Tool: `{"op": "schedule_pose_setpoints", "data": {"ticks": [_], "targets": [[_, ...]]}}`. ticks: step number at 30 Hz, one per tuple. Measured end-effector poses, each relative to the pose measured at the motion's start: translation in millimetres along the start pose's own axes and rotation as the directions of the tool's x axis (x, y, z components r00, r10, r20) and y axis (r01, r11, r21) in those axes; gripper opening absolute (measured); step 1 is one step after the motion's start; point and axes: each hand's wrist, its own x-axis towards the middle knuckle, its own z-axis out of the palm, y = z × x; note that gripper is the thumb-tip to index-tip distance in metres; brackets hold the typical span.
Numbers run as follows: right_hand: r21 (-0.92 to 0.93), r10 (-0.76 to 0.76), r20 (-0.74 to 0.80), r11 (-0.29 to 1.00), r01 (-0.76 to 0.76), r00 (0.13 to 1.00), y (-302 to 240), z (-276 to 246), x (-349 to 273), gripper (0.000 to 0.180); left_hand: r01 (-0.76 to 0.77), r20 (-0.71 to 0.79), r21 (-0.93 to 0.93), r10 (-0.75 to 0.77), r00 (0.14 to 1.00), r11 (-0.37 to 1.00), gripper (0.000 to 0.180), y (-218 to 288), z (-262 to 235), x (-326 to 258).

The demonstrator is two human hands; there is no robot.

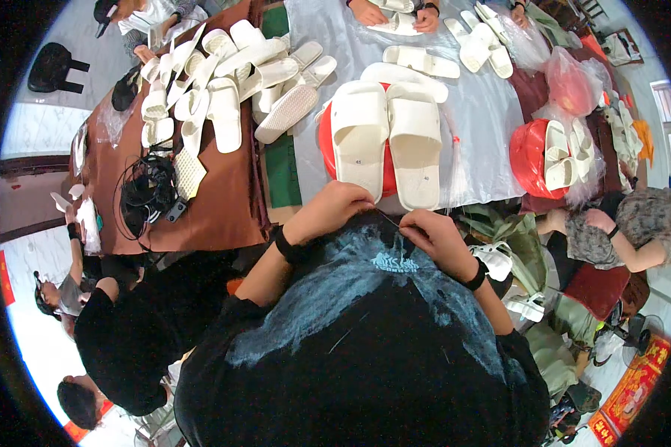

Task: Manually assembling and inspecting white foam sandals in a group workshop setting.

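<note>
2 big white slippers (386, 141) front; 2 red baskets (528, 153); approx 20 slippers in left pile (224, 82); 1 cable tangle (147, 195).

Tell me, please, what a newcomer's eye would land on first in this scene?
Probably the pair of white slippers lying side by side on a red round stool at the table's near edge. Just below them the left hand and right hand meet close to the chest, a thin thread between them. At upper left a heap of white soles covers the brown cloth.

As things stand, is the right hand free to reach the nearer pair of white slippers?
Probably yes: the right hand sits just below the slippers with nothing between, though it is pinching something thin with the left hand.
</note>
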Motion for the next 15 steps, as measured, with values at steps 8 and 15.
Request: {"op": "schedule_pose_setpoints", "data": {"ticks": [8,15], "targets": [[0.056,0.055,0.045,0.997,-0.057,0.997,7,2,-2,0.011,0.056,0.049,0.116,-0.062,0.997,0.992,0.012,-5,-9,-9],[0.027,0.044,0.099,0.999,-0.047,0.994,15,4,11,0.013,0.121,0.011,0.071,-0.122,0.992,0.99,0.015,-7,-11,-7]]}}
